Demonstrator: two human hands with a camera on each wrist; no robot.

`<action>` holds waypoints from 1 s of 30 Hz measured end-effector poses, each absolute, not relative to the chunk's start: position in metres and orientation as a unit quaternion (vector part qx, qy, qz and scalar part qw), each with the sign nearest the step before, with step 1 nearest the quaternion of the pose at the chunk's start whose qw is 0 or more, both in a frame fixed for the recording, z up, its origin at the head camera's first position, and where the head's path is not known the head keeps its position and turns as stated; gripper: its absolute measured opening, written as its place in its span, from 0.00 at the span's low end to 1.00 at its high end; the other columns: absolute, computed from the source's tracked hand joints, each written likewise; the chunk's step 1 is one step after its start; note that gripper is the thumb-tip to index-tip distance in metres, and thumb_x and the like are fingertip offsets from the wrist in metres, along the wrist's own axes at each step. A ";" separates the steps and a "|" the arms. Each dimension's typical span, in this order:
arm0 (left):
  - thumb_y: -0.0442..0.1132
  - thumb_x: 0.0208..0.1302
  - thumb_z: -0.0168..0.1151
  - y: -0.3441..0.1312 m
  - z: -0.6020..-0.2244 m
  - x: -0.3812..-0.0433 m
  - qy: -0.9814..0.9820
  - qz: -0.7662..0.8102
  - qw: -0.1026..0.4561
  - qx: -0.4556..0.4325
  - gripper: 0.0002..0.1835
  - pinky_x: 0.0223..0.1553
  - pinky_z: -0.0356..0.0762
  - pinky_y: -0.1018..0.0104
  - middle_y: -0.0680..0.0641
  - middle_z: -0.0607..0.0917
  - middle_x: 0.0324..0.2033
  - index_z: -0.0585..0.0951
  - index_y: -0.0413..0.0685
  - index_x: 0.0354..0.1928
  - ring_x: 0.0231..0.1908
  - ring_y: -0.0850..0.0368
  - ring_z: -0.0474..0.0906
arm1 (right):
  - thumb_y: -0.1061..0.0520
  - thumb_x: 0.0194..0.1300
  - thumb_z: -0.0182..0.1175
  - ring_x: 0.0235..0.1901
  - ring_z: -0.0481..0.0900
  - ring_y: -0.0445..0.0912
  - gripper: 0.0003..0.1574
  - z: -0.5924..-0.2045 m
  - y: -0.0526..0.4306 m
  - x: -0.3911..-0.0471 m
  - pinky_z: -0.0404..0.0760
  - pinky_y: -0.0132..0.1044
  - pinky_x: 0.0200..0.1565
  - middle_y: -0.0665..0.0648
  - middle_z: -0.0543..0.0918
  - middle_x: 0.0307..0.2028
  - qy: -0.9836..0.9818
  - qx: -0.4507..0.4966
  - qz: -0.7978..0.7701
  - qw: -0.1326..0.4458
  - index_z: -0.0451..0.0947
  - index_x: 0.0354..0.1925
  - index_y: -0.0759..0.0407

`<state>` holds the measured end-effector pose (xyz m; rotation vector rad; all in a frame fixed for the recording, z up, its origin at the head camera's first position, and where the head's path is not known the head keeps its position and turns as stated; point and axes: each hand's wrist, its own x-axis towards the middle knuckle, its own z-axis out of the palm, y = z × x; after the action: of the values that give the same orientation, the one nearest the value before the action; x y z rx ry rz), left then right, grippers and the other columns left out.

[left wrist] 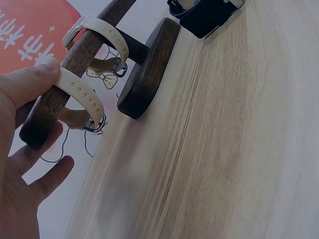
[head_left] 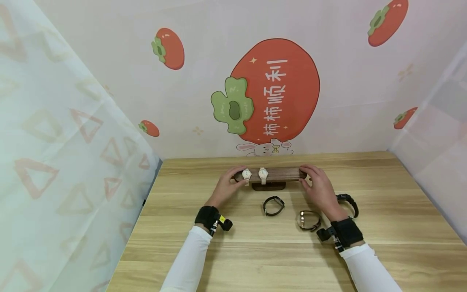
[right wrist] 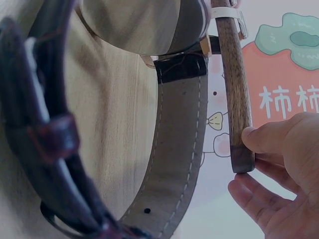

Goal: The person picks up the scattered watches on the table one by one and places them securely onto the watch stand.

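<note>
A dark wooden watch stand [head_left: 284, 174] with a horizontal bar and a small foot [left wrist: 149, 74] stands at the table's back. Two white-strapped watches circle its bar: one watch [head_left: 246, 174] at the left end, another watch [head_left: 263, 174] just right of it. My left hand [head_left: 227, 187] holds the bar's left end, with a fingertip touching the edge of the outer strap in the left wrist view. At the opposite end, my right hand [head_left: 321, 190] pinches the bar's tip; the right wrist view shows the thumb [right wrist: 264, 137] against the wood.
Several dark-strapped watches lie on the wooden table [head_left: 255, 259] in front of the stand: a thin black watch [head_left: 273, 206], a brown-strapped watch [head_left: 309, 220] and a black watch [head_left: 348, 202] beside my right wrist. A printed cloth wall [head_left: 197, 101] rises behind the table.
</note>
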<state>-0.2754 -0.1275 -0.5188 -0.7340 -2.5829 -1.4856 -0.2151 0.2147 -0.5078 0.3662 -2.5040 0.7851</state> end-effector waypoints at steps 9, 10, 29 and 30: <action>0.42 0.71 0.73 -0.122 -0.516 -0.276 -0.844 -0.473 0.028 -0.251 0.30 0.78 0.70 0.46 0.45 0.78 0.73 0.78 0.47 0.73 0.75 0.44 0.71 | 0.70 0.67 0.71 0.60 0.78 0.68 0.26 -0.507 0.214 -0.215 0.83 0.63 0.55 0.70 0.81 0.62 -0.915 0.131 0.293 0.245 0.81 0.62 0.72; 0.42 0.71 0.73 -0.121 -0.515 -0.276 -0.845 -0.472 0.027 -0.250 0.30 0.78 0.70 0.46 0.46 0.78 0.73 0.78 0.48 0.73 0.75 0.44 0.71 | 0.70 0.67 0.71 0.60 0.78 0.68 0.26 -0.507 0.214 -0.215 0.83 0.63 0.55 0.71 0.81 0.62 -0.914 0.131 0.294 0.245 0.81 0.62 0.72; 0.44 0.71 0.72 -0.115 -0.516 -0.279 -0.851 -0.461 0.025 -0.250 0.29 0.80 0.66 0.47 0.46 0.78 0.74 0.79 0.57 0.73 0.76 0.46 0.70 | 0.69 0.67 0.71 0.61 0.78 0.68 0.26 -0.505 0.212 -0.214 0.82 0.64 0.57 0.71 0.81 0.62 -0.914 0.130 0.300 0.242 0.80 0.62 0.73; 0.45 0.71 0.72 -0.115 -0.516 -0.279 -0.852 -0.461 0.025 -0.248 0.29 0.80 0.66 0.46 0.47 0.78 0.73 0.79 0.58 0.73 0.76 0.46 0.70 | 0.69 0.67 0.71 0.60 0.78 0.68 0.26 -0.505 0.212 -0.214 0.82 0.64 0.56 0.71 0.81 0.62 -0.913 0.130 0.300 0.242 0.80 0.62 0.73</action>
<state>-0.2790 -0.1152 -0.5160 -0.7685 -2.6336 -1.4251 -0.2140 0.2124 -0.5048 0.3564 -2.4964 0.8209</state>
